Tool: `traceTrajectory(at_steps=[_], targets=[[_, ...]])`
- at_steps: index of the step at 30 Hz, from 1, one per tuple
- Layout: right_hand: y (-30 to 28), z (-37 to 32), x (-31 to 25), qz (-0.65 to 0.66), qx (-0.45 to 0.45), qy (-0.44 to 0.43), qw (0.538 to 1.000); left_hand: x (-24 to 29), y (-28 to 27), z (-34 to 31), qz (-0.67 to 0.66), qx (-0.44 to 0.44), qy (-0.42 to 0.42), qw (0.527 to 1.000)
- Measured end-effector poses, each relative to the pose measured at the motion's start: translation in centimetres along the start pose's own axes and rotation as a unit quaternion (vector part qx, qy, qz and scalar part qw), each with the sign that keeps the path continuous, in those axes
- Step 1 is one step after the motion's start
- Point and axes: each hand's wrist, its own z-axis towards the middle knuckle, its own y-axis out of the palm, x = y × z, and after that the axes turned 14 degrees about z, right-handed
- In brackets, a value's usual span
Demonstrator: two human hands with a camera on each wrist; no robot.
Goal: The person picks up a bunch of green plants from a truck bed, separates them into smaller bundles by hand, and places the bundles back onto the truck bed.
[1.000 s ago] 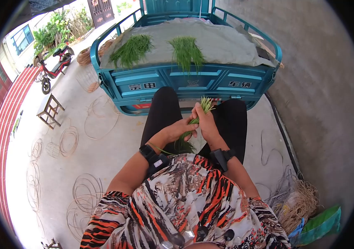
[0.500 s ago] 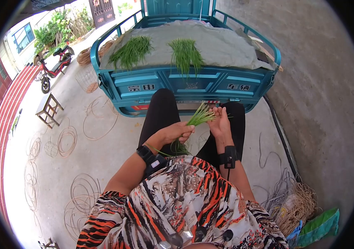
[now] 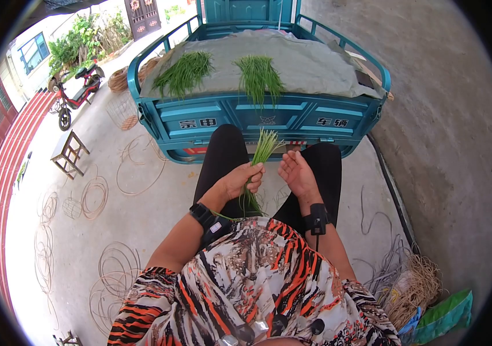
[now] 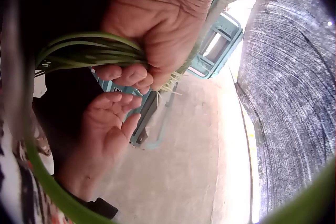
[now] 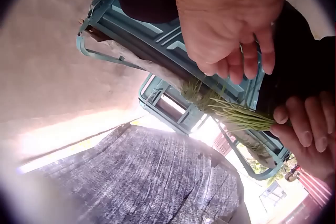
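In the head view my left hand [image 3: 241, 180] grips a bunch of green chives [image 3: 265, 147], pale cut ends upward and leafy ends hanging below the fist. The left wrist view shows the thumb and curled fingers round the dark green stems [image 4: 100, 53]. My right hand [image 3: 300, 176] is just right of the bunch, palm up, its fingers loosely bent and holding nothing. The right wrist view shows this right hand [image 5: 231, 35] near the spread pale ends [image 5: 236, 116]. Two more chive piles, one left [image 3: 185, 74] and one in the middle [image 3: 259, 76], lie on a grey cloth.
The grey cloth [image 3: 309, 66] covers the bed of a blue cargo tricycle [image 3: 269, 112] in front of my knees. A wooden stool [image 3: 70, 151] and wire coils [image 3: 94, 197] stand and lie at left. Dry straw-like strands [image 3: 416, 282] lie at right.
My right hand was around the upper part of the bunch, then let go and moved right, its palm turning up. The left hand kept the chives, tilting them right and then upright again.
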Motion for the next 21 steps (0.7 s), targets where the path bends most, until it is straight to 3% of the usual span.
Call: traceTrajectory(at_steps=[4,7,10,21], targets=[[1.0,-0.6,1.0,-0.104,0.034,-0.015,0.994,-0.1,0.0,0.0,-0.007,-0.002,0.009,1.000],[1.1,-0.5,1.2,-0.192,0.064,-0.148,0.968,0.0,0.1,0.1,-0.008,-0.009,0.010,1.000],[2.8,-0.9,0.5,-0.242,0.056,-0.195,0.949,0.0,0.3,0.2,0.007,-0.014,0.005,1.000],[3.5,-0.3,2.5,-0.194,-0.175,0.020,0.965,0.2,0.9,0.1,0.042,-0.046,-0.028,0.998]])
